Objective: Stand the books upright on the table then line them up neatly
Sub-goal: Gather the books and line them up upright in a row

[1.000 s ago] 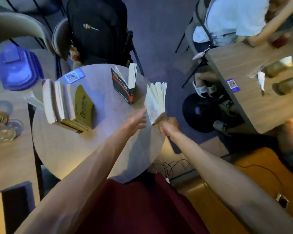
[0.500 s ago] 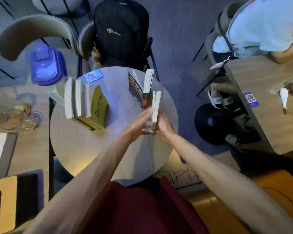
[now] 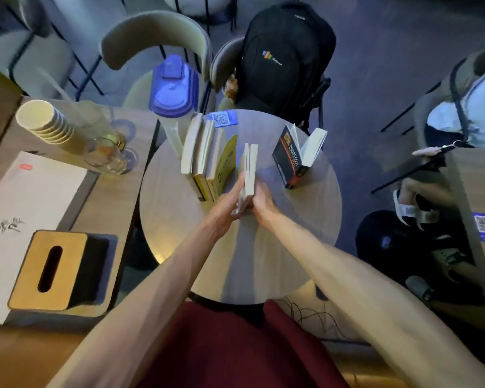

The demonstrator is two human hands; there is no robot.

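A white-covered book (image 3: 249, 170) stands upright near the middle of the round table (image 3: 179, 217). My left hand (image 3: 226, 204) presses its left side and my right hand (image 3: 261, 203) its right side, so both grip it. Just to its left a row of three upright books (image 3: 205, 152) stands together, the nearest with a yellow cover (image 3: 225, 168). To the right a dark book with orange lettering (image 3: 290, 159) stands alone, its covers fanned open.
A blue QR sticker (image 3: 223, 119) lies at the table's far edge. A chair with a black backpack (image 3: 283, 60) stands behind. On the left table are paper cups (image 3: 44, 121), glasses and a tissue box (image 3: 53, 268). A person sits at the right.
The white book, held fanned open off the table's right edge a second ago, has been closed, stood upright, and slid left beside the yellow book. Both hands moved with it.
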